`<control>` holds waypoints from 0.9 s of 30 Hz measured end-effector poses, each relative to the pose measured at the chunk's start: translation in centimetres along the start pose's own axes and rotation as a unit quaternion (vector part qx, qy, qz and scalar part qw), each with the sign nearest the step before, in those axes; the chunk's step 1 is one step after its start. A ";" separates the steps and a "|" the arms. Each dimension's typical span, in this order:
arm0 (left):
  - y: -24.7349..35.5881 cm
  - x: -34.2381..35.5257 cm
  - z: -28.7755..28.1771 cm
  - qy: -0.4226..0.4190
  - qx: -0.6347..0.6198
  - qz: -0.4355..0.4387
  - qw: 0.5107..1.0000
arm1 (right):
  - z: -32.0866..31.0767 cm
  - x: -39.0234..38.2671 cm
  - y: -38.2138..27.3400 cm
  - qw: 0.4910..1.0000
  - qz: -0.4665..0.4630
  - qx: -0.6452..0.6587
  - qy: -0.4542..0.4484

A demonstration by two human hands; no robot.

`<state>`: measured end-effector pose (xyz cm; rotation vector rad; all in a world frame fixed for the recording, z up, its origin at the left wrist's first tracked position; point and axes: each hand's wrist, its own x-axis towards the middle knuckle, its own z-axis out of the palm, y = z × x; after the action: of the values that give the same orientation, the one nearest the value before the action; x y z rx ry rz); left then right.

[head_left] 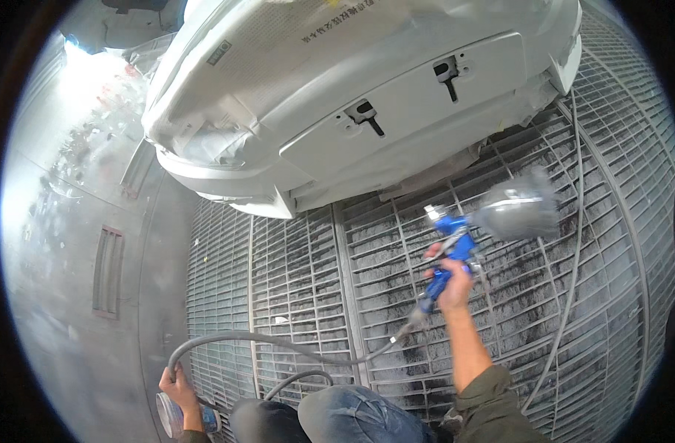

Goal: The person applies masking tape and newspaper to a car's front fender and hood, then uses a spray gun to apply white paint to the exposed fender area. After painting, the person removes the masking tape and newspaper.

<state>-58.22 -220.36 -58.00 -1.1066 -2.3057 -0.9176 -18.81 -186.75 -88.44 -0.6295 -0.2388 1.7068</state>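
Note:
My right hand (456,284) is closed around the grip of a blue spray gun (456,240). A grey paint cup (518,207) sits on the gun's right side, slightly blurred, and the silver nozzle points toward the car bumper (382,148). From the gun's lower end a grey air hose (278,338) curves left to my left hand (178,387), whose fingers are wrapped around it. The white bumper stands ahead, apart from the gun, with masking paper (278,44) over the area above it. Beside my left wrist is a tub (171,415) with a printed side, partly hidden.
Metal floor grating (300,273) lies beneath, with grey, dark-stained material under its bars. A thin pale hose (576,221) runs along the right. On the left rises a paint-marked wall (72,221) with a vent (107,272) and a bright light (73,48). My knees (352,413) are at the bottom.

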 end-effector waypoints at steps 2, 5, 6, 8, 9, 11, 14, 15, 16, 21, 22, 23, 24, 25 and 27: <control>-0.7 0.0 -2.0 0.026 0.021 -0.033 0.999 | 3.1 -1.7 4.2 0.999 0.038 0.007 0.032; -2.3 -0.1 -4.2 0.067 0.040 -0.034 0.996 | 6.4 -3.4 10.8 0.996 0.072 0.017 0.044; -2.6 0.0 -4.2 0.069 0.020 -0.046 0.996 | 7.1 -3.3 12.8 0.993 0.090 0.018 0.070; -2.5 -0.2 -3.5 0.072 -0.024 -0.070 0.995 | 7.2 -1.9 16.7 0.988 0.127 0.017 0.087; -2.8 -0.2 -3.5 0.080 0.018 -0.037 0.996 | 7.4 -1.4 18.6 0.986 0.136 0.015 0.095; -5.1 0.0 -5.4 0.089 0.003 -0.030 0.996 | 8.3 -0.7 21.8 0.978 0.173 0.026 0.116; -7.2 0.3 -6.9 0.106 0.005 -0.029 0.994 | 9.1 -0.1 23.3 0.974 0.212 0.026 0.078; -7.2 0.4 -6.8 0.111 0.007 -0.031 0.993 | 9.1 0.4 23.5 0.974 0.211 0.028 0.071; -7.2 0.4 -6.6 0.113 0.004 -0.031 0.993 | 8.8 0.7 23.6 0.974 0.214 0.053 0.060; -1.7 0.0 -4.5 0.089 -0.035 -0.037 0.995 | 8.3 0.5 19.8 0.972 0.195 0.128 0.002; -1.9 0.1 -4.9 0.085 -0.038 -0.040 0.995 | 8.4 0.1 18.8 0.968 0.202 0.149 -0.006; -2.6 0.2 -5.4 0.080 -0.041 -0.043 0.995 | 7.7 -0.5 18.0 0.966 0.206 0.150 -0.047; -3.0 0.2 -5.2 0.075 -0.050 -0.046 0.995 | 7.5 -1.0 16.0 0.967 0.200 0.142 -0.065; -2.8 0.1 -4.9 0.080 -0.052 -0.041 0.995 | 7.6 -1.7 14.0 0.975 0.174 0.122 -0.063; -1.6 -0.2 -4.1 0.088 -0.056 -0.027 0.994 | 7.1 -2.3 12.4 0.987 0.117 0.101 -0.052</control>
<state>-59.01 -224.15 -55.92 -0.9700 -2.1734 -1.1288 -32.73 -190.64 -87.88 -0.4301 -0.0643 1.9643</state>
